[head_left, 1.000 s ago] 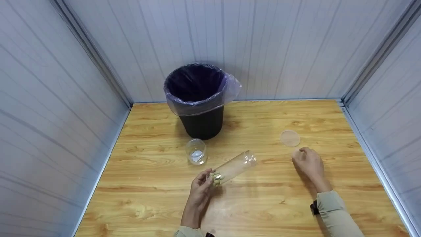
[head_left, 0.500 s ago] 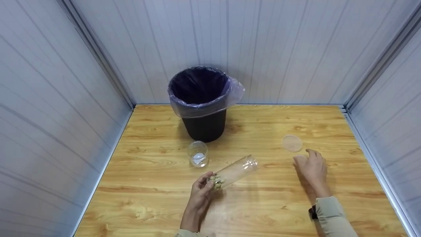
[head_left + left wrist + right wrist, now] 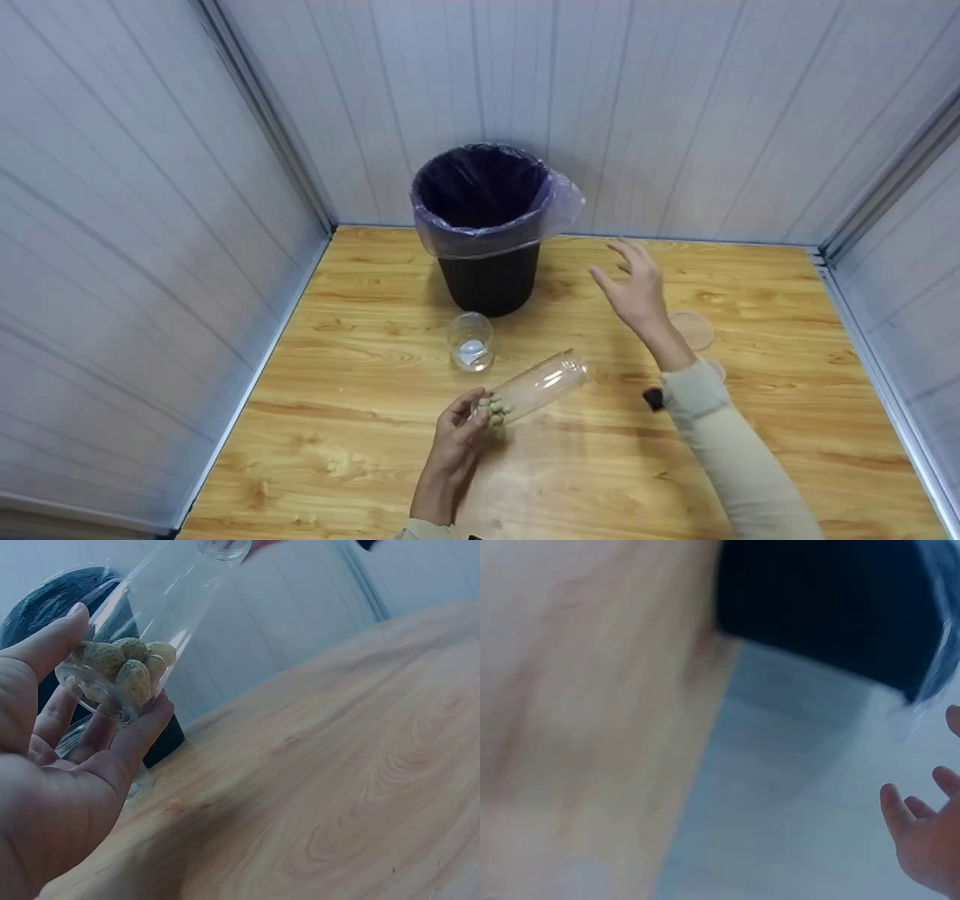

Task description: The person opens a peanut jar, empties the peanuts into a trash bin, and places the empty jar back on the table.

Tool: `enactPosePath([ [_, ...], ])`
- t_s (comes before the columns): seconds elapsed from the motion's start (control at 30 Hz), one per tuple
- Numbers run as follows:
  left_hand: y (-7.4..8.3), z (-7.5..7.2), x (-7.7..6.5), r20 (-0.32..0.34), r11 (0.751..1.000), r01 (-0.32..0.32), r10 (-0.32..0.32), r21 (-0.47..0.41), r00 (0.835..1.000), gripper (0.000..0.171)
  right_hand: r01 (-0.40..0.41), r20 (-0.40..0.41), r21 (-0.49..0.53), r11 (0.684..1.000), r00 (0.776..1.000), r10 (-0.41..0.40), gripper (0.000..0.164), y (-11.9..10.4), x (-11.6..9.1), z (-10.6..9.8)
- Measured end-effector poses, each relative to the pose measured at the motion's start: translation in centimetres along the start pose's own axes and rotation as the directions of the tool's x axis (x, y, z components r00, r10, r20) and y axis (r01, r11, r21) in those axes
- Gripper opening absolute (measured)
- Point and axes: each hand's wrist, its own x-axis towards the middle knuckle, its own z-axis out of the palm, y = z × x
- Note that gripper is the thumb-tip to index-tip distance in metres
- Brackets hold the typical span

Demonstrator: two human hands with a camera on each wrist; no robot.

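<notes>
My left hand point(image 3: 457, 431) grips a tall clear jar point(image 3: 536, 386) by its base end, tilted with the far end up to the right. Several unshelled peanuts point(image 3: 133, 667) lie gathered at the held end, seen through the wall in the left wrist view. Right of the bin, my right hand point(image 3: 636, 289) is raised with fingers spread, nothing between them; part of it point(image 3: 934, 832) shows at the right wrist view's edge. A short clear jar point(image 3: 471, 341) stands on the table. Two round clear lids lie to the right: one lid point(image 3: 691, 331) shows well, the other point(image 3: 717, 368) is mostly behind my sleeve.
A black bin point(image 3: 489, 281) with a purple plastic liner point(image 3: 566, 202) stands at the back of the wooden table point(image 3: 337, 420). Pale panel walls point(image 3: 675, 112) close in the back and both sides. The short jar sits just in front of the bin.
My right hand has left the nearer lid and risen up and leftward toward the bin, fingers spreading. The lid stays on the table. My left hand keeps holding the tall jar.
</notes>
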Motion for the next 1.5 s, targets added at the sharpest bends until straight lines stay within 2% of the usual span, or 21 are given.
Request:
enactPosePath([
  [0.07, 0.1, -0.2, -0.2, -0.011, 1.000, -0.006, 0.006, 0.016, 1.000, 0.031, 0.038, 0.037, 0.028, 0.999, 0.999, -0.039, 0.051, -2.2, 1.9, 1.4],
  [0.17, 0.2, -0.4, -0.5, -0.029, 1.000, -0.005, 0.006, 0.017, 1.000, 0.031, 0.073, 0.093, 0.008, 0.997, 0.993, -0.073, 0.058, -4.6, 4.2, 3.3],
  [0.33, 0.4, -0.8, -1.0, -0.077, 1.000, -0.006, 0.006, 0.004, 0.997, 0.032, 0.095, 0.155, -0.072, 0.993, 0.985, -0.083, 0.066, -6.8, 6.3, 6.0],
  [0.43, 0.6, -0.9, -1.2, -0.092, 1.000, -0.008, 0.008, 0.003, 0.996, 0.032, 0.076, 0.164, -0.106, 0.991, 0.985, -0.058, 0.065, -7.1, 6.6, 7.2],
  [0.53, 0.8, -1.0, -1.4, -0.093, 1.000, -0.006, 0.007, 0.005, 0.996, 0.030, 0.059, 0.151, -0.131, 0.990, 0.988, -0.039, 0.057, -6.9, 6.6, 8.1],
  [0.67, 0.9, -0.9, -1.4, -0.104, 1.000, -0.007, 0.008, 0.007, 0.995, 0.029, 0.077, 0.134, -0.156, 0.985, 0.989, -0.056, 0.045, -6.5, 6.4, 8.6],
  [0.87, 1.8, -0.1, -1.3, -0.086, 0.999, -0.033, 0.031, -0.024, 0.996, 0.029, 0.101, 0.134, -0.168, 0.981, 0.988, -0.079, 0.040, -6.2, 6.4, 8.8],
  [1.0, 3.2, 1.1, -1.0, -0.054, 0.997, -0.071, 0.068, -0.044, 0.996, 0.027, 0.119, 0.136, -0.149, 0.982, 0.986, -0.099, 0.039, -6.1, 6.6, 8.9],
  [1.17, 5.5, 2.9, -0.3, -0.027, 0.983, -0.176, 0.175, -0.059, 0.984, 0.027, 0.146, 0.116, -0.128, 0.981, 0.984, -0.131, 0.040, -5.9, 6.8, 8.9],
  [1.27, 7.7, 4.4, 0.1, -0.090, 0.970, -0.239, 0.234, -0.043, 0.968, 0.028, 0.147, 0.110, -0.124, 0.981, 0.985, -0.134, 0.040, -5.7, 6.6, 9.0],
  [1.33, 9.4, 5.5, 0.6, -0.166, 0.958, -0.286, 0.280, -0.009, 0.946, 0.028, 0.151, 0.106, -0.131, 0.980, 0.985, -0.137, 0.039, -5.6, 6.5, 9.0],
  [1.4, 11.4, 6.8, 1.6, -0.245, 0.936, -0.345, 0.350, 0.064, 0.904, 0.027, 0.157, 0.094, -0.139, 0.978, 0.985, -0.145, 0.037, -5.6, 6.4, 9.0],
  [1.5, 14.0, 8.4, 3.6, -0.319, 0.881, -0.420, 0.471, 0.216, 0.823, 0.029, 0.165, 0.080, -0.139, 0.976, 0.985, -0.155, 0.035, -5.6, 6.4, 9.0],
])
